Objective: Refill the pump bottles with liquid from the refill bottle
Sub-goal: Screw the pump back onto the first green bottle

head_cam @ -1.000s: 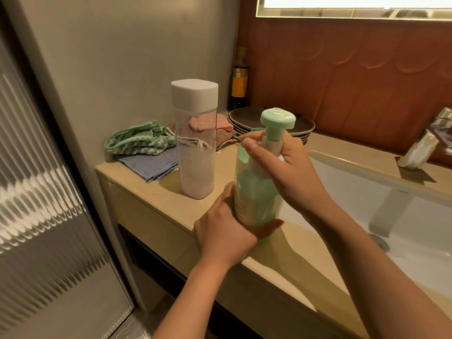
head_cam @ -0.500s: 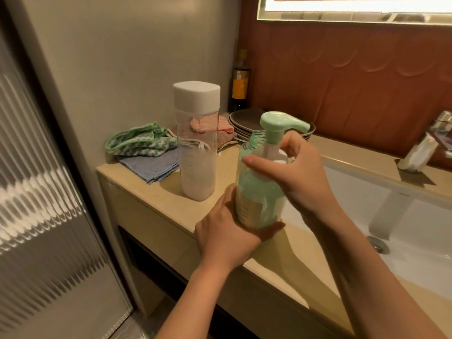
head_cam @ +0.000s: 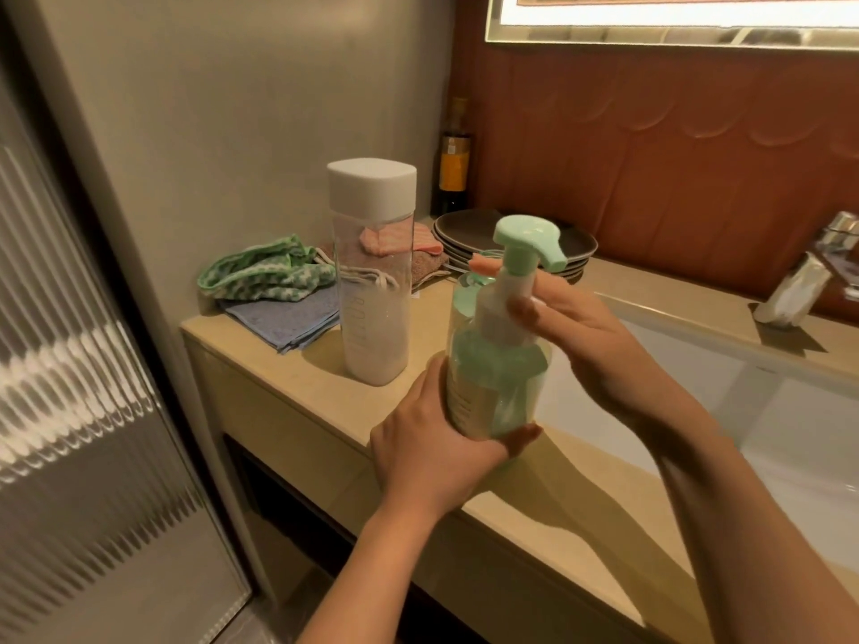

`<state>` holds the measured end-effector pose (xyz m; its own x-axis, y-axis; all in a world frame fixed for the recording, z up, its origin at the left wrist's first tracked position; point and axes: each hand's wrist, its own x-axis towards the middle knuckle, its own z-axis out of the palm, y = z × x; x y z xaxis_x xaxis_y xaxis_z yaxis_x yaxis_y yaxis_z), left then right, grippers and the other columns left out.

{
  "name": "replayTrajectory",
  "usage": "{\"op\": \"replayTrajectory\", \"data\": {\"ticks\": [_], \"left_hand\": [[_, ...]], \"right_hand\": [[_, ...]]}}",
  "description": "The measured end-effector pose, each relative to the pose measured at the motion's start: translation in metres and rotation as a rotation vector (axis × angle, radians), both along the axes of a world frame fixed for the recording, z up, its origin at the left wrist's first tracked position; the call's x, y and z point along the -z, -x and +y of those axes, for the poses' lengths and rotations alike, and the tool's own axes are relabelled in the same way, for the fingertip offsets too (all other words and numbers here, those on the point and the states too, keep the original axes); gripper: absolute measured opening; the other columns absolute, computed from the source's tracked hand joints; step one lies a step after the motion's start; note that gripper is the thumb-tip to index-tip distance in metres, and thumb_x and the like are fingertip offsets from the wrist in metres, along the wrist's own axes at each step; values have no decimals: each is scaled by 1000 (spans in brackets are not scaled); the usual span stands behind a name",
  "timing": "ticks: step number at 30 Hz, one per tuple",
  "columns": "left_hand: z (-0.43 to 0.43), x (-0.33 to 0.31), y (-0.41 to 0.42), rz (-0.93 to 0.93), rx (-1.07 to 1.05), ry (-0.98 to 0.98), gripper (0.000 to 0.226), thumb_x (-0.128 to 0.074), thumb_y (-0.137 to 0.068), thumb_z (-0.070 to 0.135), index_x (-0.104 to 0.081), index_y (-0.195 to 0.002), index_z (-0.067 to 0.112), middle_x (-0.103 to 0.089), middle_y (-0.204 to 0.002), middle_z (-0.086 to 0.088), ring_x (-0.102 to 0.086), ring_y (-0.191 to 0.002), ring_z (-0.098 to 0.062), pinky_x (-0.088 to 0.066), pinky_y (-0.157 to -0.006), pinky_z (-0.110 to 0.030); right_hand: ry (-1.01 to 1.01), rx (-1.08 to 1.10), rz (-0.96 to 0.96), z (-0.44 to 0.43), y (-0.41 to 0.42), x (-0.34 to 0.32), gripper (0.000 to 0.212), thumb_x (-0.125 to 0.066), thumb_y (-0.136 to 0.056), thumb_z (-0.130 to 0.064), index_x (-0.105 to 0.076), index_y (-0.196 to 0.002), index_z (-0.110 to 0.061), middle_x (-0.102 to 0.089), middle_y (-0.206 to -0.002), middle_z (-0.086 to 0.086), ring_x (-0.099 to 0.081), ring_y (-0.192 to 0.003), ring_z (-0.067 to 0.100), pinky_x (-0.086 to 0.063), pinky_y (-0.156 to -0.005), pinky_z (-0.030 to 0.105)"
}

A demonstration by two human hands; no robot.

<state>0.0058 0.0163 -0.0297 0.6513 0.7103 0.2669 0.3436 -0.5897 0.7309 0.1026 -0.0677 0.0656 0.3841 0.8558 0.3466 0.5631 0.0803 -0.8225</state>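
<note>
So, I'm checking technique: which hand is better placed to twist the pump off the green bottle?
The right hand: it pinches the white collar under the pump head, while the left hand grips the pump bottle low down, likely steadying it against the twist.

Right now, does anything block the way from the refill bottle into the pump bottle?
Yes: the pump sits on the pump bottle, right hand gripping its collar, and the refill bottle is capped.

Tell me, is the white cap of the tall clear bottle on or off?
On: the white cap sits squarely on the tall clear bottle, which stands upright.
</note>
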Motion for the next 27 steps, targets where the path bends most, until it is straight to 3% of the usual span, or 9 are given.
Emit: {"op": "replayTrajectory", "data": {"ticks": [3, 5, 8, 12, 15, 18, 22, 24, 27], "left_hand": [[1, 2, 0, -6, -3, -9, 98, -48, -39, 89, -37, -124, 40, -55, -107, 20, -54, -109, -15, -32, -78, -29], [1, 2, -1, 4, -12, 5, 99, -50, -41, 87, -37, -127, 39, -57, -118, 15, -53, -112, -17, -36, -84, -32], [0, 3, -1, -20, -17, 12, 98, -52, -41, 87, -37, -127, 40, -58, -119, 16, -54, -112, -17, -38, -86, -33], [-1, 0, 0, -22, 0, 3, 86, -60, -49, 83, -38, -120, 40, -59, -112, 16, -56, -107, -18, -37, -79, -30], [-2, -1, 1, -15, 4, -6, 84, -60, -48, 84, -37, -117, 41, -59, -109, 16, -56, -105, -17, -33, -75, -28], [-1, 2, 1, -52, 2, -6, 86, -51, -41, 88, -37, -113, 45, -60, -105, 19, -58, -102, -15, -35, -74, -27], [-1, 3, 1, -71, -10, 1, 87, -49, -38, 88, -40, -113, 44, -61, -104, 18, -59, -100, -16, -36, -73, -27], [-1, 3, 0, -55, -3, 15, 87, -58, -42, 86, -41, -115, 43, -61, -107, 17, -58, -103, -17, -39, -77, -29], [0, 3, -1, -14, -19, 6, 95, -57, -42, 87, -39, -123, 40, -59, -115, 14, -56, -108, -17, -39, -83, -30]], "right_hand": [[-23, 61, 22, 1, -3, 0, 32, -58, -78, -40, -68, -106, -28, -68, -109, -8, -58, -108, 8, -46, -97, 37], [-69, 132, 31, 3, -1, 2, 39, -66, -70, -47, -71, -102, -25, -70, -105, -8, -59, -107, 11, -45, -97, 44], [-134, 226, -17, 6, 3, 5, 42, -70, -63, -49, -70, -96, -24, -70, -96, -7, -61, -97, 8, -48, -84, 35], [-53, 286, -46, 13, 5, -1, 43, -79, -68, -37, -60, -99, -15, -64, -100, 3, -59, -96, 18, -52, -85, 42], [57, 276, -106, 17, 1, -8, 45, -77, -71, -38, -54, -105, -19, -60, -102, -1, -57, -97, 16, -51, -86, 41], [90, 243, -152, 22, 2, -13, 29, -71, -71, -37, -50, -90, -30, -59, -95, -2, -57, -93, 18, -51, -84, 44], [69, 208, -92, 28, 5, -9, 27, -57, -62, -34, -55, -80, -14, -59, -84, 9, -57, -82, 21, -50, -81, 46], [46, 140, -31, 28, 4, -7, 17, -55, -64, -29, -59, -77, -18, -61, -81, 4, -57, -80, 13, -52, -80, 38], [19, 47, 17, 25, -1, -4, 13, -56, -70, -25, -65, -79, -24, -68, -95, -3, -62, -92, 6, -51, -79, 21]]}}
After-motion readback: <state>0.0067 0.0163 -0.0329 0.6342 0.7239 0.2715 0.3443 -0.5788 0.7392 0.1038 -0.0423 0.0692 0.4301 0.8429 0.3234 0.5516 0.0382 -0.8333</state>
